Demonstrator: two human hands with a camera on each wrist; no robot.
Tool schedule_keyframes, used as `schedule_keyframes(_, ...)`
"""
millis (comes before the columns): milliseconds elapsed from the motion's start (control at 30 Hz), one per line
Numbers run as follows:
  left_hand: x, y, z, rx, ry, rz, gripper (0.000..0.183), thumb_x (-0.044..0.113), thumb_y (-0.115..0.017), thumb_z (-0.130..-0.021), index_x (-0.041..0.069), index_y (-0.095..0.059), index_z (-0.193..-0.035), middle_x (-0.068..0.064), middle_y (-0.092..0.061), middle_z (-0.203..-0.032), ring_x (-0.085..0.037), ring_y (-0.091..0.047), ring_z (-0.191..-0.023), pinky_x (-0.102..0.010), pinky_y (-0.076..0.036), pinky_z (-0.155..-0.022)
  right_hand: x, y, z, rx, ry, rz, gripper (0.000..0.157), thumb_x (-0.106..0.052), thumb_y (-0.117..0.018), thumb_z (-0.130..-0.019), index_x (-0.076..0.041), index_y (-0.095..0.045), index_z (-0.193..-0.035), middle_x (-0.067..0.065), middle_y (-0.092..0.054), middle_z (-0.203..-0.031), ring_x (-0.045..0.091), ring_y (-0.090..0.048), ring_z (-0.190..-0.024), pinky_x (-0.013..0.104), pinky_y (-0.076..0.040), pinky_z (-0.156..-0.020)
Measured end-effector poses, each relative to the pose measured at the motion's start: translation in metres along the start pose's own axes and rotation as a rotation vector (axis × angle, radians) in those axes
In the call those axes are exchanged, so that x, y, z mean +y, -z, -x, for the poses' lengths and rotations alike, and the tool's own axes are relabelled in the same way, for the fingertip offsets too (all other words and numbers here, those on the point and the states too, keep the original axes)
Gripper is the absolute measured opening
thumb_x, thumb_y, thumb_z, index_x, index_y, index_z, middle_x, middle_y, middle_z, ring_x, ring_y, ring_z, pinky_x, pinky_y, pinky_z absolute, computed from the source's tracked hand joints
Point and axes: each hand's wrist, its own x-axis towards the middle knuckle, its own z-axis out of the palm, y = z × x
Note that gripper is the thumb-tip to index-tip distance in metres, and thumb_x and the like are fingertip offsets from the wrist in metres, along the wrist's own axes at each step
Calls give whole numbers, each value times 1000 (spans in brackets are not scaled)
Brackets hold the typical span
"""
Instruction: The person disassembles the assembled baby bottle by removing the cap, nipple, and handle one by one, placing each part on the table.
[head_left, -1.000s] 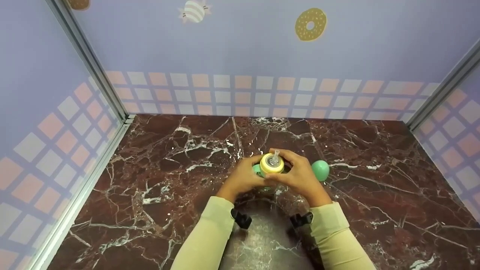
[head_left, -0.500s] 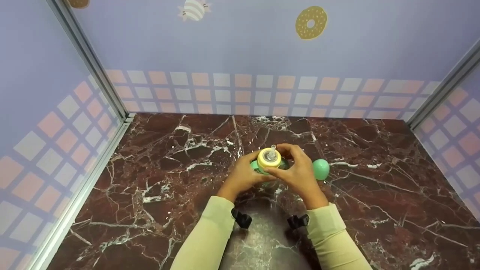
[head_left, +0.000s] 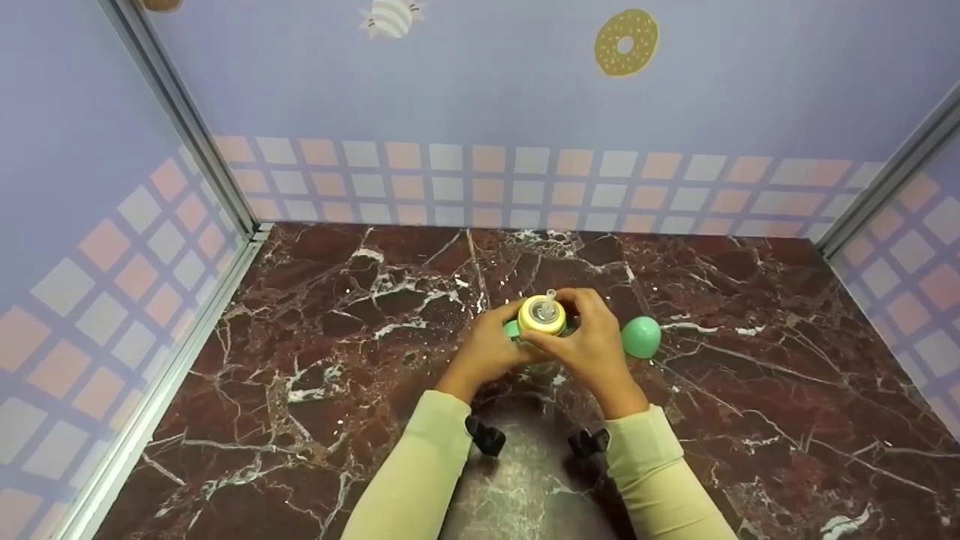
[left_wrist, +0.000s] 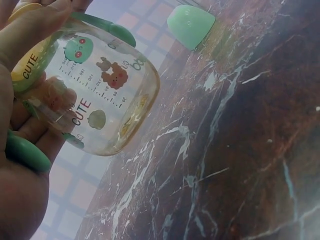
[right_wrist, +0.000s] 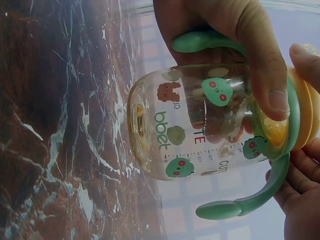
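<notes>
A clear child's straw bottle [left_wrist: 107, 92] with cartoon prints is held over the marbled table, its straw spout [head_left: 550, 298] upward in the head view. Around its neck runs a green ring with two curved handles [right_wrist: 245, 206]. My left hand [head_left: 486, 346] grips the bottle near the neck; its thumb lies across the neck in the right wrist view. With thumb and fingers, my right hand [head_left: 592, 346] grips the yellow collar [head_left: 543, 328] at the top. Just right of that hand, a green domed cap [head_left: 642, 337] sits on the table.
The dark red marbled tabletop [head_left: 360, 420] reaches back to a lilac wall [head_left: 480, 90] with pink and white squares. Side panels with metal edge strips [head_left: 180, 120] bound the table left and right. A black wrist mount [head_left: 486, 436] hangs inside each cuff.
The bottle has moved slightly away from me, its top a little left of before. My right hand and forearm have shifted left and turned at the collar; the left hand keeps its grip.
</notes>
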Motion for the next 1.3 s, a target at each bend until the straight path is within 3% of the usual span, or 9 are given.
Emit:
schedule_keyframes(267, 0, 1, -1, -19, -4, 10, 74, 45, -88, -63, 28, -61, -130, 7, -68, -118, -10, -63, -102, -32, -51, -91, -2, 4, -1, -5, 3, -3, 65, -46, -88, -62, -7, -66, -108, 5, -64, -106, 16, -63, -95, 35, -53, -85)
schedule_keyframes(600, 2, 2, 0, -65, -38, 37, 73, 41, -91, -61, 24, -63, -127, 6, -68, -116, -11, -64, -100, -31, -52, -89, 0, 13, -2, -78, 15, -66, 59, -44, -88, -64, -9, -67, -107, 0, -67, -106, 11, -62, -95, 33, -53, -85)
schedule_keyframes(867, 1, 2, 0, -108, -43, 48, 72, 39, -91, -60, 24, -63, -125, 7, -69, -112, -12, -63, -98, -32, -52, -89, 3, 19, -2, -156, 6, -140, 57, -36, -89, -66, -10, -67, -112, 0, -66, -110, 12, -63, -101, 30, -53, -92)
schedule_keyframes(1300, 2, 2, 2, -136, -33, 84, 72, 32, -92, -62, 25, -63, -127, 7, -68, -115, -12, -63, -101, -33, -51, -90, 7, 22, -1, -190, 60, -208, 55, -26, -89, -68, -7, -68, -116, 0, -67, -114, 12, -64, -105, 27, -51, -96)
